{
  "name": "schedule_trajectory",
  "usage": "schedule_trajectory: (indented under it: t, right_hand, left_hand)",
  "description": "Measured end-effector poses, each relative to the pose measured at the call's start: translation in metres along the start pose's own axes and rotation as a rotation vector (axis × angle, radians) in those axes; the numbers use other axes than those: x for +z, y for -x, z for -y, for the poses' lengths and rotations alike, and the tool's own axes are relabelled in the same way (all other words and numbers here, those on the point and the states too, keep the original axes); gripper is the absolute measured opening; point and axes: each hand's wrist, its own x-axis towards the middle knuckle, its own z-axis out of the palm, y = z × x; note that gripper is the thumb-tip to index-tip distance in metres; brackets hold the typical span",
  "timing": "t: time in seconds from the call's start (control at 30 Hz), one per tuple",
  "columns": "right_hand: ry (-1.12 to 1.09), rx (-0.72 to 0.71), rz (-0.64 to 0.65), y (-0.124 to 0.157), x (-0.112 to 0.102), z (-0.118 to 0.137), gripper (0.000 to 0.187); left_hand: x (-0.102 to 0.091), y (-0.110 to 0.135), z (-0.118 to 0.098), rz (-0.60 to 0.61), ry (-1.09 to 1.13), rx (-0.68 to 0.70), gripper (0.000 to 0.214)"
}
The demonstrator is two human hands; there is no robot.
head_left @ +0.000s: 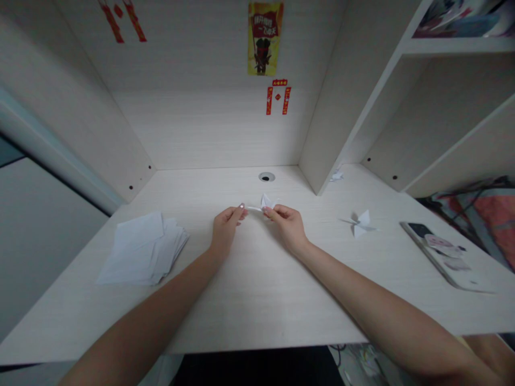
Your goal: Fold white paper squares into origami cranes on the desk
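Observation:
Between my two hands is a white paper crane, held just above the desk with a folded wing standing up. My left hand pinches the tip of its long thin point between thumb and fingers. My right hand grips the folded body from the other side, and its fingers hide part of the paper. A second paper crane with spread wings rests on the desk to the right of my right hand. To the left of my left hand lies a loose stack of white paper sheets.
A phone in a decorated case lies at the right of the desk. A cable hole sits near the back panel. An upright divider stands at the back right, with another small white paper piece behind its foot.

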Motion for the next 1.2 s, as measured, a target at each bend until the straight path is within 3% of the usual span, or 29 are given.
schedule_trajectory:
  t: [0.2, 0.37, 0.57, 0.73, 0.93, 1.2]
  right_hand:
    - [0.097, -0.21, -0.096, -0.001, -0.003, 0.002, 0.019]
    - [0.226, -0.351, -0.059, 0.001, -0.007, 0.002, 0.017]
    - [0.272, -0.34, -0.023, -0.001, -0.008, -0.005, 0.022]
    - [0.275, -0.359, 0.083, -0.003, -0.007, -0.006, 0.029]
    - [0.103, -0.221, 0.132, -0.002, -0.007, -0.001, 0.028]
    - [0.145, -0.251, 0.056, -0.001, -0.001, -0.003, 0.024]
  left_hand:
    - [0.003, 0.007, -0.006, 0.046, -0.032, 0.026, 0.041]
    - [0.004, 0.01, -0.006, 0.146, -0.026, 0.015, 0.046]
    - [0.002, 0.008, -0.005, 0.163, -0.016, 0.035, 0.041]
    - [0.001, 0.006, -0.002, 0.147, -0.001, 0.062, 0.036]
    - [0.001, 0.006, 0.0, 0.149, -0.002, 0.051, 0.036]
    - [0.001, 0.005, 0.005, 0.169, -0.008, 0.091, 0.03]
